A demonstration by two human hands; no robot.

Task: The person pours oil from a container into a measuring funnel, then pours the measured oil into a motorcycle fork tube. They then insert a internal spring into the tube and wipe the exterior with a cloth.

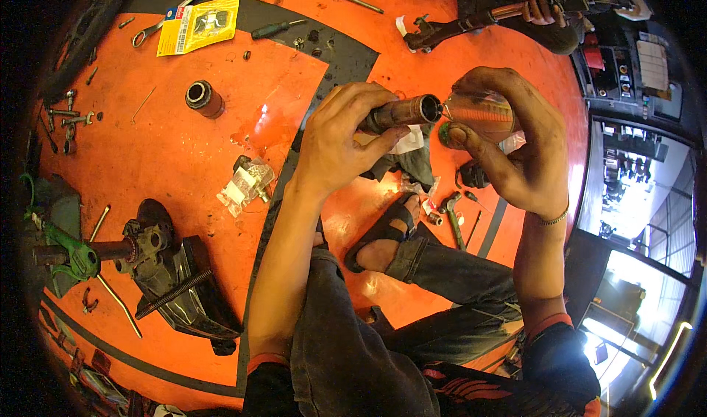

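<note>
My left hand [333, 141] is wrapped round a dark metal tube [403, 113], whose open mouth points to the right. Beside that mouth, my right hand [526, 141] grips a clear measuring cup [482, 114] with graduation lines. The cup is tipped on its side, its lip close to the tube's opening. Whether liquid is running between them I cannot tell. A small green part shows by my right thumb. On the floor to the left stands a short dark cylinder [205, 99] with an open top.
Around me on the orange floor lie a yellow package [199, 25], a screwdriver [278, 29], a plastic bag of small parts [247, 185], several bolts and a hammer [453, 218]. A black part with a spring [184, 292] rests at left. Another person's hand [543, 11] holds a long part at upper right.
</note>
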